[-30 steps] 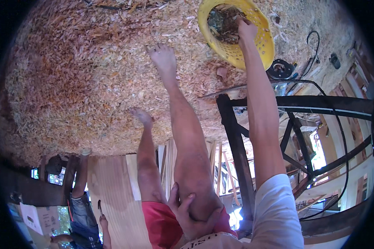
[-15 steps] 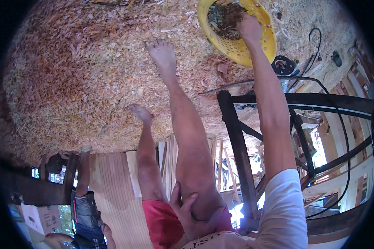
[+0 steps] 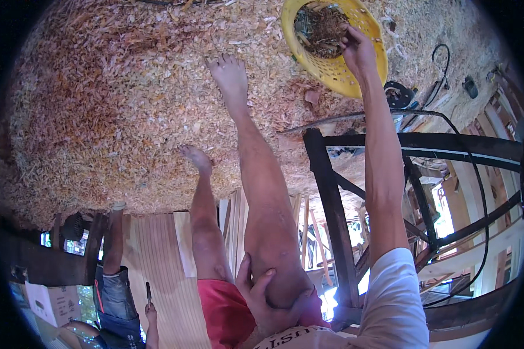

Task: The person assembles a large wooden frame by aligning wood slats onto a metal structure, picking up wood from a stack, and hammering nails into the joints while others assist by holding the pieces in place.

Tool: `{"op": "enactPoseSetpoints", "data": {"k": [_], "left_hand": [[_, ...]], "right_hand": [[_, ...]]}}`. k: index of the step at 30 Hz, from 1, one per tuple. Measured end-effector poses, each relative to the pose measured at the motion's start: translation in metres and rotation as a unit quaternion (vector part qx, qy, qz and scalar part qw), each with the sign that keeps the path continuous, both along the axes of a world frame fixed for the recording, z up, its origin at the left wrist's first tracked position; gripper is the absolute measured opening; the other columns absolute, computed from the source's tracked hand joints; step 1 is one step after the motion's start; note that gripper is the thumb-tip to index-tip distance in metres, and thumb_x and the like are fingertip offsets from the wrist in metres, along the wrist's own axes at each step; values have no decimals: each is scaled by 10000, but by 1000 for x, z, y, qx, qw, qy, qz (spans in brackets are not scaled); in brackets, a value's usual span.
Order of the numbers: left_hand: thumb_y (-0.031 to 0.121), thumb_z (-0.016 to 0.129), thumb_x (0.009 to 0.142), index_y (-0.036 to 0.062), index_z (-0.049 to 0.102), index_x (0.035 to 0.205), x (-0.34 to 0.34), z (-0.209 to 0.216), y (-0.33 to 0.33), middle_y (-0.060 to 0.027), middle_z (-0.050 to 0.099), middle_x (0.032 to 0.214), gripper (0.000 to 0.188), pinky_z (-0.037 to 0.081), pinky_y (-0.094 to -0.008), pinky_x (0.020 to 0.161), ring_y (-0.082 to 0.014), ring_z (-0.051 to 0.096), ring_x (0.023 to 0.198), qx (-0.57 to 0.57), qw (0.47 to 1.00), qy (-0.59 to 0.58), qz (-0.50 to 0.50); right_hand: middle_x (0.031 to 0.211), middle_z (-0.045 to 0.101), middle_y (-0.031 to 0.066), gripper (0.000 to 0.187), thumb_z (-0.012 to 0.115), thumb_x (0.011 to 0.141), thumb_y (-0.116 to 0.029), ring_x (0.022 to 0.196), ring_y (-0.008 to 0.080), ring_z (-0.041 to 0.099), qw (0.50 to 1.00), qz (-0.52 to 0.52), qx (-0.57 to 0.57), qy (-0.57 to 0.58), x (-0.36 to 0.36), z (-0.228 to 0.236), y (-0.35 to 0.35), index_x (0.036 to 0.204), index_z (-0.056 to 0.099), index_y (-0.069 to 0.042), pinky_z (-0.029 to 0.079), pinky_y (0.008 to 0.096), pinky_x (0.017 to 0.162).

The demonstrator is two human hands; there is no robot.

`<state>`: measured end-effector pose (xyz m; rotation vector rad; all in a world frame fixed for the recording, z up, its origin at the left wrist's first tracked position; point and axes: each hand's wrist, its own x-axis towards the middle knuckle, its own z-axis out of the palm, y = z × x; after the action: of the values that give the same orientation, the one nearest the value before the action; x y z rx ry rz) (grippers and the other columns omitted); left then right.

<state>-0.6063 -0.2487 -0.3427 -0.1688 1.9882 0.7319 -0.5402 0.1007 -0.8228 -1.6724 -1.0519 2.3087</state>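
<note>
A yellow plastic basket with holes in its wall lies tilted on the wood shavings. Dark brown debris with pale chips fills its bottom. Over the basket's right inner wall is my right hand, its fingers curled together. Whatever they pinch, if anything, is too small to make out. My left hand rests on my bent knee, thumb and fingers spread apart around it, with no object in it.
Wood shavings cover the ground around my bare feet. A dark frame stands beside my right arm, with a black cable hanging over it. A black disc-like part lies near the basket. At lower left, another person's hand holds a slim dark tool.
My right hand has drawn back from the debris toward the basket's right wall. The left hand stays on the knee. The other person's hand has risen with a dark tool showing.
</note>
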Motion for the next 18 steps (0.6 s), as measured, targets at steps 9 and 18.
{"op": "enactPoseSetpoints", "data": {"k": [9,18], "left_hand": [[282,965,588,131,471,1354,0,0,4,-319,310,1478,924,348,-558,1105,-484,377,1375,-9,1000,-11,19],[245,969,563,152,498,1332,-2,1,8,-308,310,1483,906,345,-555,1107,-480,381,1371,-18,999,-9,45]], "right_hand": [[931,638,44,209,539,994,-131,729,127,494,997,-7,-60,47,5,6,7,1152,611,-16,412,293,697],[762,448,-6,201,450,1013,-117,671,118,429,994,-42,-90,47,-1,3,18,1143,575,-28,384,285,671]]}}
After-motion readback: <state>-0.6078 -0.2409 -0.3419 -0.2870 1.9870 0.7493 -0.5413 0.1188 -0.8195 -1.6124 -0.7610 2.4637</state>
